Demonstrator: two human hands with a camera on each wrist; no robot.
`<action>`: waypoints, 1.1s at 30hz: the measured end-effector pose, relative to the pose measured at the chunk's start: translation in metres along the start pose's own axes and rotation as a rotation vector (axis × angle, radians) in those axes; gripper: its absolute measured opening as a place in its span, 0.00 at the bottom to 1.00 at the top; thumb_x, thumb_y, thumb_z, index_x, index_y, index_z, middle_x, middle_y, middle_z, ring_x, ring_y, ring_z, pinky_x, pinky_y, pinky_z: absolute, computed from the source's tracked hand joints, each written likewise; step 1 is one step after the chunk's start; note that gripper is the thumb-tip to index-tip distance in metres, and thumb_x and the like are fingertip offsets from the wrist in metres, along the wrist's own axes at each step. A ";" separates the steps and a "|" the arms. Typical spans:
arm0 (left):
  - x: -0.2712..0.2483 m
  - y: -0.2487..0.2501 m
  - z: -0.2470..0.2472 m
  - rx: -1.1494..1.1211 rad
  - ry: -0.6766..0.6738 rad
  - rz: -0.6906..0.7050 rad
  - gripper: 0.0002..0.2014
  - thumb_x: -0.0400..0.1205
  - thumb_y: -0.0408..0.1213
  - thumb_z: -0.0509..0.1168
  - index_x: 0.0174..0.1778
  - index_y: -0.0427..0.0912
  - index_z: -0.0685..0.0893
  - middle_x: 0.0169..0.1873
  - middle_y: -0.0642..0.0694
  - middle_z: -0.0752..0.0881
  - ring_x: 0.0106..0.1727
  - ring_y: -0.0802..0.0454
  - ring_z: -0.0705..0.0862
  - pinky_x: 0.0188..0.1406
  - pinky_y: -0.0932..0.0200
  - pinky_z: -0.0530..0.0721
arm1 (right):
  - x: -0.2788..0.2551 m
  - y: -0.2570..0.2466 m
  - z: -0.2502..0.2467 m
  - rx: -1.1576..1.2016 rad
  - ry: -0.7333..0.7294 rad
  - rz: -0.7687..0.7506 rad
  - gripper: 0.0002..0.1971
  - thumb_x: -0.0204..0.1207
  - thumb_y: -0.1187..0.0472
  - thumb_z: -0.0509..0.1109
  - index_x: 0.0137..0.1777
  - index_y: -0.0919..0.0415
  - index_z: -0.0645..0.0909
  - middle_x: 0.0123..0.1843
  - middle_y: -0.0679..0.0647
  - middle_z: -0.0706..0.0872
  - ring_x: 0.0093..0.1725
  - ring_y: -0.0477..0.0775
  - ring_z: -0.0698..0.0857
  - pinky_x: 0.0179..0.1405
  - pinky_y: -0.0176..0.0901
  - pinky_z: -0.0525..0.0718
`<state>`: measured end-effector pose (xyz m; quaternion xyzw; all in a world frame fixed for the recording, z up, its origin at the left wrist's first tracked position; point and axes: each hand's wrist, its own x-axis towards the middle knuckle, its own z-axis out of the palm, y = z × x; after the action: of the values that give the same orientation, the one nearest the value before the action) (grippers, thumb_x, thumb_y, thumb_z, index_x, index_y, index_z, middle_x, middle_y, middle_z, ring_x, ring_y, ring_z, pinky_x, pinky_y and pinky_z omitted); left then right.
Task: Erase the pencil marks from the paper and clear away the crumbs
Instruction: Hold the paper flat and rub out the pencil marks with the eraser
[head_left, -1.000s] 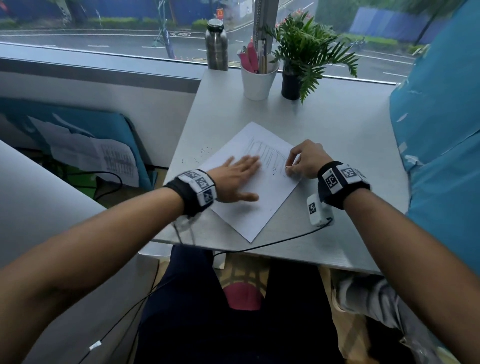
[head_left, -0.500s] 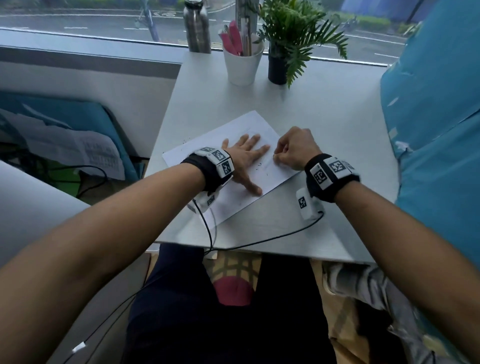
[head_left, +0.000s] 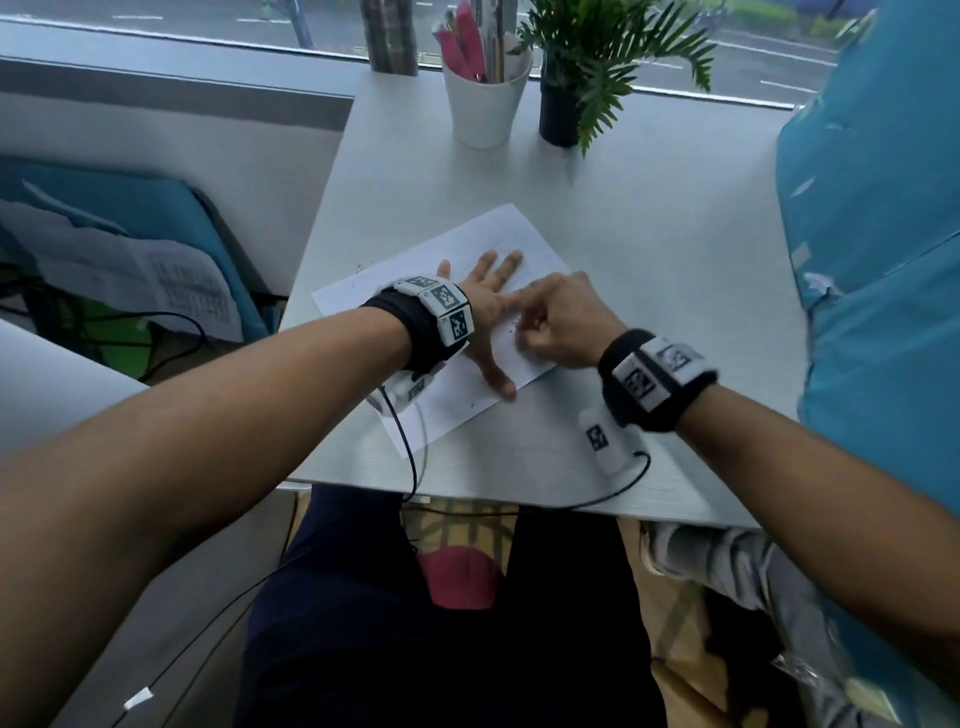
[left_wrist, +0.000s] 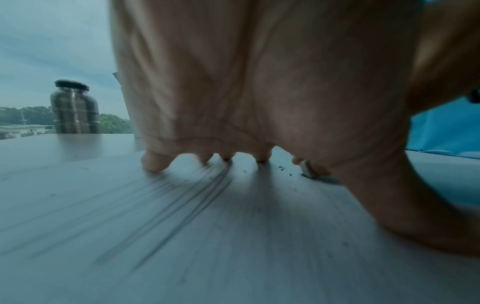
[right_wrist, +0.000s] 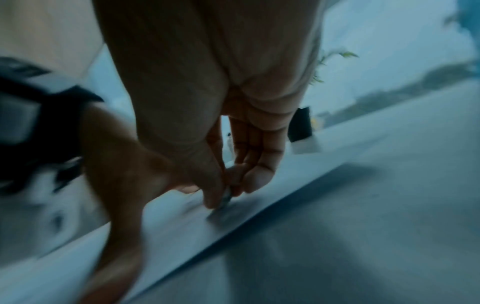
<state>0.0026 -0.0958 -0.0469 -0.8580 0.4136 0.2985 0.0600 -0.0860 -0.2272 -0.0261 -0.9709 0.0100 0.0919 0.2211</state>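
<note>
A white sheet of paper lies slanted on the grey table. My left hand rests flat on it with fingers spread, pressing it down; pencil lines run under the palm in the left wrist view. My right hand sits just right of the left, its thumb and fingers pinching a small grey-white eraser whose tip touches the paper. The eraser also shows in the left wrist view. Dark crumbs lie on the paper by the eraser and crumbs between the hands.
At the table's far edge stand a white cup of pens, a potted plant and a metal bottle. A blue cushion borders the right side. Cables hang over the near edge. More specks lie left of the paper.
The paper has turned and slid left under my left hand. My right hand with the eraser has moved left, close against the left hand. The head view has tilted down.
</note>
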 end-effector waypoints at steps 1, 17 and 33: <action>-0.001 0.001 0.000 0.001 -0.006 0.001 0.76 0.48 0.76 0.77 0.82 0.67 0.30 0.82 0.51 0.24 0.83 0.44 0.25 0.75 0.17 0.39 | 0.004 0.009 -0.007 0.020 0.025 0.049 0.07 0.66 0.61 0.73 0.40 0.63 0.91 0.35 0.57 0.91 0.37 0.57 0.89 0.43 0.41 0.86; 0.000 0.003 0.000 -0.002 -0.006 -0.012 0.77 0.47 0.76 0.77 0.82 0.66 0.31 0.82 0.51 0.24 0.83 0.43 0.26 0.74 0.16 0.40 | 0.005 0.014 -0.013 0.059 0.081 0.110 0.05 0.66 0.62 0.76 0.38 0.63 0.91 0.35 0.57 0.91 0.36 0.51 0.87 0.40 0.35 0.83; -0.017 -0.012 0.005 0.053 -0.014 0.067 0.74 0.49 0.78 0.74 0.82 0.69 0.31 0.82 0.52 0.24 0.83 0.44 0.25 0.73 0.16 0.37 | 0.003 0.000 0.001 0.081 0.204 0.209 0.04 0.67 0.62 0.74 0.36 0.61 0.90 0.35 0.55 0.87 0.42 0.56 0.87 0.44 0.38 0.85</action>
<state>0.0014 -0.0750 -0.0432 -0.8397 0.4495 0.2952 0.0754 -0.0835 -0.2267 -0.0274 -0.9591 0.1373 0.0151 0.2469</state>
